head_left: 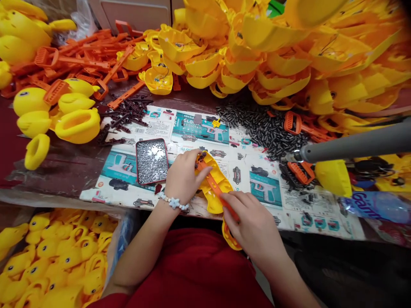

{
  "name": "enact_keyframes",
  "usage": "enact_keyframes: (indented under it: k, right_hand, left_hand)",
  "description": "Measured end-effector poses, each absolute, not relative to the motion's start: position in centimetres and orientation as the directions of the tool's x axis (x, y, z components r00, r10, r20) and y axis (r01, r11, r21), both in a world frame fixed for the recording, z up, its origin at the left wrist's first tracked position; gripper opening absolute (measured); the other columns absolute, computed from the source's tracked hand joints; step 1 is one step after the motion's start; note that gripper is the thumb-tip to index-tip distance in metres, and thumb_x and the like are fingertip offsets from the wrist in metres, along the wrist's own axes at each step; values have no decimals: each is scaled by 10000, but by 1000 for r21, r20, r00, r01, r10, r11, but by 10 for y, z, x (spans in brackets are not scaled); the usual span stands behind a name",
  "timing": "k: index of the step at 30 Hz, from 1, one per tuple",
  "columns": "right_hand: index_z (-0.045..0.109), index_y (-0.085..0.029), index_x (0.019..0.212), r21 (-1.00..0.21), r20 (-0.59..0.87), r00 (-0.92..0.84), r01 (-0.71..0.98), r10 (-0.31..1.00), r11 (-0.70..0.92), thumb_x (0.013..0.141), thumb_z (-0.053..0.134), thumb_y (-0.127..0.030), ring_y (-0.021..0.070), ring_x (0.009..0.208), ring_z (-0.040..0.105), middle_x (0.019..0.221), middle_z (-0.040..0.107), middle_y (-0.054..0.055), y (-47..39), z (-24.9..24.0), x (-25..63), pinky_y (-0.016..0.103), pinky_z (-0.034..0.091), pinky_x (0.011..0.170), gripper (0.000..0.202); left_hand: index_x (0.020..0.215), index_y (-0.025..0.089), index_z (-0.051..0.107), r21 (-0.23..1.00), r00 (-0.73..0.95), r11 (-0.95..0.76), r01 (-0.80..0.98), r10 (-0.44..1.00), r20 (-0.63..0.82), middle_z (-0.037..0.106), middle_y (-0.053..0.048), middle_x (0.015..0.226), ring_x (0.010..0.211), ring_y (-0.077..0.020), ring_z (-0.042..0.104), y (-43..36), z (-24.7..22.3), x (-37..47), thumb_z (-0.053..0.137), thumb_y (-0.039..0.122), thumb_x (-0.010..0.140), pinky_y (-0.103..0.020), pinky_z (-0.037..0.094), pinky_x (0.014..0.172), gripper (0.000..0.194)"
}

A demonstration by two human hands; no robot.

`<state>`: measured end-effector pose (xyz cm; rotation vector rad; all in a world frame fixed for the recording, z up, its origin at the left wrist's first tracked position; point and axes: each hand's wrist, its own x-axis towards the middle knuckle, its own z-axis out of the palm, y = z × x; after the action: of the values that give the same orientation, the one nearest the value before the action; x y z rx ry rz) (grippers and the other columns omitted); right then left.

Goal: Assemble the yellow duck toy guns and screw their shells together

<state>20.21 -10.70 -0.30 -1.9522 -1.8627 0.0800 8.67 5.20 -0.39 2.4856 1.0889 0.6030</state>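
Left hand: the left hand (183,176) is closed on the upper end of the yellow shell (215,203), its thumb laid across the near edge; a beaded bracelet (174,202) with a pale blue star circles the wrist
Right hand: the right hand (252,217) has its fingers curled on the lower part of the orange strip (214,186), above the looped end of the shell
Yellow shell: held open side up between both hands, over the near edge of the bench (69,173), its looped end hanging past that edge
Orange strip: lying lengthwise inside the shell
Screw tray: a dark-rimmed tray (137,164) full of small silver screws, just beside the left hand
Work surface: printed card (239,149) with pictures of toy guns, spread on the bench
Dark parts: a heap of small black pieces (257,124) at the right, and brown-black pieces (128,112) behind the tray
Far side: a tangle of orange parts (86,60) at the left, stacked yellow shell halves (276,55) at the right
Left side: joined yellow ducks (77,125) on the bench; more ducks (54,256) in a lined box below
Right side: a grey rod-shaped tool (349,143) with a metal tip, above the black pieces; a clear purple-labelled wrapper or bottle (380,206) near the edge
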Motion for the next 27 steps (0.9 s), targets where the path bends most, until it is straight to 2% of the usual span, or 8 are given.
enact_keyframes:
  k: [3,5,7,9,13,16,21,27]
  right_hand:
    - [627,-155,985,-434,280,101,900,955,32,927,450,-187,190,856,587,948,646,73,-99,0,214,297,482,740,189]
    - [634,-162,956,-441,278,162,897,947,-24,930,452,-217,176,873,599,937,655,61,-84,1,231,285,478,772,192]
    - [648,-165,975,-365,209,272,913,940,-183,909,475,-224,180,882,609,941,669,55,-60,-2,255,289,472,792,194]
    - [667,-149,984,-289,165,364,907,917,-308,872,500,-194,228,914,604,944,670,87,-33,-6,282,328,461,802,206]
    - [684,-95,963,-175,179,465,882,867,-437,826,460,-132,298,922,563,966,630,178,6,-16,324,364,421,727,265]
    - [695,-102,924,-133,189,456,889,870,-437,802,457,-114,268,843,553,927,622,164,14,-22,336,345,387,684,268]
    - [690,-119,867,-134,224,404,914,887,-382,825,461,-171,255,819,528,877,600,139,12,-29,333,345,388,689,239]
    - [655,-127,904,-160,235,296,951,926,-263,857,468,-188,263,944,503,992,589,140,22,-26,323,343,407,750,202]
  left_hand:
    - [1106,161,575,484,603,-605,632,776,184,692,-101,1012,901,-256,650,53,1,89,642,343,838,-370,526,745,330]
    - [1001,174,608,495,608,-576,651,786,115,706,-80,910,808,-245,660,55,5,90,632,353,836,-351,517,671,245]
    - [904,186,617,511,627,-562,650,777,56,710,-58,840,737,-223,660,57,8,90,622,342,833,-325,498,623,171]
    - [874,193,619,527,645,-559,640,764,27,712,-49,832,715,-207,658,57,9,89,616,325,831,-313,490,618,139]
    - [900,194,623,541,663,-569,619,748,27,709,-55,836,711,-201,655,56,7,86,596,333,830,-312,494,617,159]
    - [937,187,606,516,700,-628,583,710,74,701,-68,857,767,-221,655,54,6,83,552,325,854,-337,508,651,170]
    - [1106,176,555,501,814,-749,433,564,139,675,-104,1076,987,-266,626,51,6,75,585,320,832,-431,510,855,311]
    - [1030,191,570,586,759,-665,463,639,126,681,-81,1022,937,-239,634,51,-1,76,611,289,778,-398,526,820,274]
